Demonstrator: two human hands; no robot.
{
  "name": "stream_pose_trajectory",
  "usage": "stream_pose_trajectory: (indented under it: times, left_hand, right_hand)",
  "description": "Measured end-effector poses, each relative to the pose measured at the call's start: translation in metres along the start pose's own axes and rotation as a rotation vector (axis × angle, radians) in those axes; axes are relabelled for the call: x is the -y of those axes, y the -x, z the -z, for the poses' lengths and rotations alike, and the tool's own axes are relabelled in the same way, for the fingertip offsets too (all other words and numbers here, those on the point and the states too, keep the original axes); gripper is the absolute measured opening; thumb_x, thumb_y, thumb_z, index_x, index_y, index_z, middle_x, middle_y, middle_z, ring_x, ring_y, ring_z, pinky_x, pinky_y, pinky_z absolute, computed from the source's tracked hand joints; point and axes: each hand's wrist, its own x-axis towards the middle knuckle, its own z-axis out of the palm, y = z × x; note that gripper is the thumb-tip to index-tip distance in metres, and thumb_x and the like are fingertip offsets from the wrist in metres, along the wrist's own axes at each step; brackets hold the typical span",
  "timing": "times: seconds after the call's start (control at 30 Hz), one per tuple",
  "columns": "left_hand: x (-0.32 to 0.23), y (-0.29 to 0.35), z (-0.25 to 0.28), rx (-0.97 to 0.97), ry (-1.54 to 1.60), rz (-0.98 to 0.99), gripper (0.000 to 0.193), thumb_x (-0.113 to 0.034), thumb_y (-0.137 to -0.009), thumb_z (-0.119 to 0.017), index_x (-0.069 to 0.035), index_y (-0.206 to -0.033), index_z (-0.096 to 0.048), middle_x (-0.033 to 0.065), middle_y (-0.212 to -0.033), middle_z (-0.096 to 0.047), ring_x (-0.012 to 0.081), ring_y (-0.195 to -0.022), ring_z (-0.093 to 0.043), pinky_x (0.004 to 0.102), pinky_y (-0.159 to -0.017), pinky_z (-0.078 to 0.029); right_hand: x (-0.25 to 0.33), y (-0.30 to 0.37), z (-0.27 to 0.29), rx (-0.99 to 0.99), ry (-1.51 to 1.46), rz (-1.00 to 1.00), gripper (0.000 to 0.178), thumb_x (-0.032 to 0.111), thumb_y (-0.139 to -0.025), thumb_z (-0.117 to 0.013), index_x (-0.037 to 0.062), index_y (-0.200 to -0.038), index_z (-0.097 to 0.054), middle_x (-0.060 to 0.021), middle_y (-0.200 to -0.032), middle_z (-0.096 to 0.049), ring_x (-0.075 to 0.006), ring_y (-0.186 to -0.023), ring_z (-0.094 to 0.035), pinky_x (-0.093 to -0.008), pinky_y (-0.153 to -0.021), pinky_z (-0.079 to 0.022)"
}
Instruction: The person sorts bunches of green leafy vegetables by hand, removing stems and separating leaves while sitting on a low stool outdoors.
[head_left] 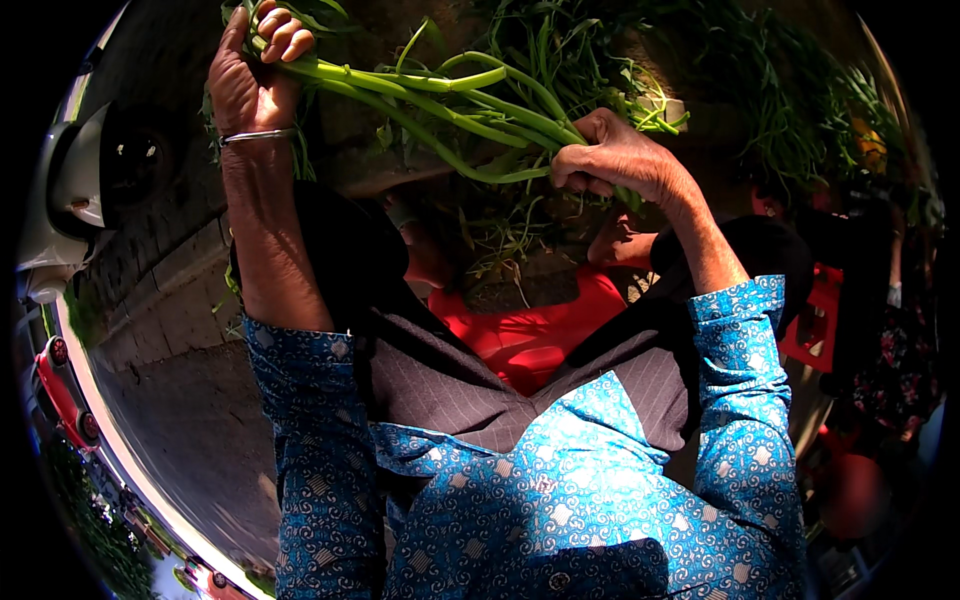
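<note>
A bunch of long green vegetable stems [430, 92] is stretched between my two hands, above my knees. My left hand [258, 72], with a metal bangle at the wrist, is closed around the bunch at the upper left, where leaves show behind the fingers. On the other side, my right hand [622, 158] grips the stems' lower right ends between thumb and curled fingers. Some stems bow downward between the hands. More leafy greens [545, 60] lie just beyond my right hand, and loose leaves [510, 235] are scattered on the ground between my feet.
I sit on a red plastic stool [520, 335]. A large heap of greens [800, 110] lies at the far right. Another person in dark flowered clothing [890, 350] is at the right, near a second red stool [815, 315]. Parked vehicles, including a red car [65, 395], stand at the left.
</note>
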Motion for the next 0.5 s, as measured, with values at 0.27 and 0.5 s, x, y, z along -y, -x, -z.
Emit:
stream_pose_trajectory:
  times: [0.27,0.5]
  left_hand:
    - [0.0095,-0.0007,-0.0075,0.035,-0.028,-0.009,0.024,-0.014,-0.093,-0.043,0.009,-0.098,-0.044,0.0034,-0.070,-0.034,0.0113,-0.053,-0.030,0.0244,-0.050,-0.028]
    - [0.0103,0.0002,-0.0105,0.083,0.058,0.037,0.024,-0.015,-0.093,-0.042,0.008,-0.098,-0.043,0.0031,-0.070,-0.034,0.0111,-0.053,-0.031,0.0247,-0.050,-0.028]
  right_hand:
    - [0.0016,-0.0004,-0.0061,0.112,0.060,-0.062,0.022,0.021,-0.062,-0.064,0.0019,-0.056,-0.056,-0.0001,-0.048,-0.051,-0.0060,-0.037,-0.042,-0.0206,-0.036,-0.032]
    - [0.0037,-0.0014,-0.0100,0.129,0.113,-0.065,0.023,0.021,-0.064,-0.065,0.0028,-0.053,-0.056,0.0006,-0.047,-0.050,-0.0053,-0.036,-0.041,-0.0210,-0.036,-0.031]
